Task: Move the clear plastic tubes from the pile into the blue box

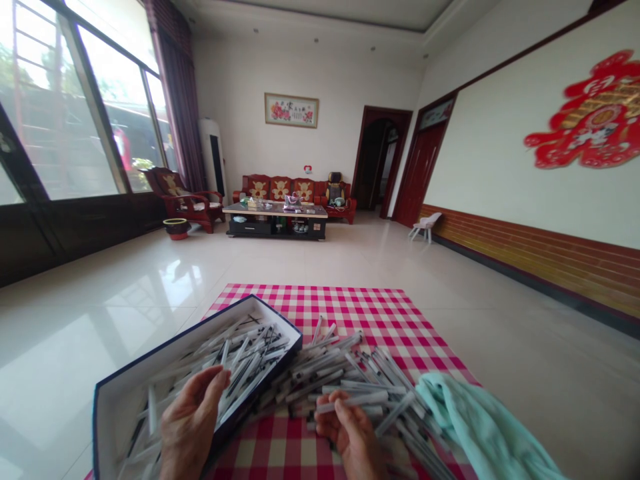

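Note:
My left hand (193, 420) hovers over the near part of a shallow dark-edged white box (113, 400) full of thin pen parts, fingers curled together; what they hold is hidden. My right hand (350, 430) pinches one translucent white pen barrel (353, 401), held level just above a loose heap of pen barrels (350, 370) on the red-and-white checked cloth (320, 307). The box lies left of the heap, its right edge touching it.
A pale green cloth (480, 427) lies at the right of the heap. Beyond is a glossy tiled floor, a low coffee table (275, 219), red wooden sofa and armchair (183, 197), and a small white stool (425, 227) by the right wall.

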Tool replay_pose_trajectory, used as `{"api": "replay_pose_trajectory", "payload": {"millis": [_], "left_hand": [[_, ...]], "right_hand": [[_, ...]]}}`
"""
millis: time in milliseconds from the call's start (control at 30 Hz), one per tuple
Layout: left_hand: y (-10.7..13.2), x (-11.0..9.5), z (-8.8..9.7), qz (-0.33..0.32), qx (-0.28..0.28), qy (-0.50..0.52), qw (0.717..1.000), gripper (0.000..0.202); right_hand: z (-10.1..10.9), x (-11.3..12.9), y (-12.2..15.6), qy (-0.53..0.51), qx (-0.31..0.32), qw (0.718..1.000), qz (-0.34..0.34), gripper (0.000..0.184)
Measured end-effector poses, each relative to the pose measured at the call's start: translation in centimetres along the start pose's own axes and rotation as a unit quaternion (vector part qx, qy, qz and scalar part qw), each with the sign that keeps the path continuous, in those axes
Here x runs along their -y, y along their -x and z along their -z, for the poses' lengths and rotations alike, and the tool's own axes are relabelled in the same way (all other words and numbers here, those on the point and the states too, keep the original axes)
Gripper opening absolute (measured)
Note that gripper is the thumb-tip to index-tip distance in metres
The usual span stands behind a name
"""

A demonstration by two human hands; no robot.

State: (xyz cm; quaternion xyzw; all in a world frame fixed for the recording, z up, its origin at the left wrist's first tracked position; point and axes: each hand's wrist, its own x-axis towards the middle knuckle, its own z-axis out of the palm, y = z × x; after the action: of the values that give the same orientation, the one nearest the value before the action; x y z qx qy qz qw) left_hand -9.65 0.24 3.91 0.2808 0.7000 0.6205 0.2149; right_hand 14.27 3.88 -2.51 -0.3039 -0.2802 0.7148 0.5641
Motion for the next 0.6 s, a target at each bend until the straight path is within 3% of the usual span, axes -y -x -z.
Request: {"api": "replay_pose_trajectory", "payload": {"millis": [167, 333, 467, 600], "left_hand": [[-0.6, 0.7, 0.1, -0.049, -0.006, -0.146, 0.988, 0.039], [0.3, 0.3, -0.4, -0.165, -0.017, -0.226, 0.96, 0.029], [2.0, 0.3, -1.6, -0.207, 0.073, -0.123, 0.968, 0.027], [4.1, 0.3, -3.2, -0.118, 0.221, -0.005, 0.968, 0.035]], "right_hand": [[-0.1, -0.5, 0.4, 0.053, 0.061, 0.997, -0.011, 0.03], [-0.1, -0.8, 0.5, 0.104, 0.13, 0.985, -0.051, 0.031], [-0.5, -0.4, 0.9, 0.155, 0.191, 0.966, -0.076, 0.032], [-0.5, 0.0, 1.9, 0.191, 0.192, 0.956, -0.112, 0.023]]}}
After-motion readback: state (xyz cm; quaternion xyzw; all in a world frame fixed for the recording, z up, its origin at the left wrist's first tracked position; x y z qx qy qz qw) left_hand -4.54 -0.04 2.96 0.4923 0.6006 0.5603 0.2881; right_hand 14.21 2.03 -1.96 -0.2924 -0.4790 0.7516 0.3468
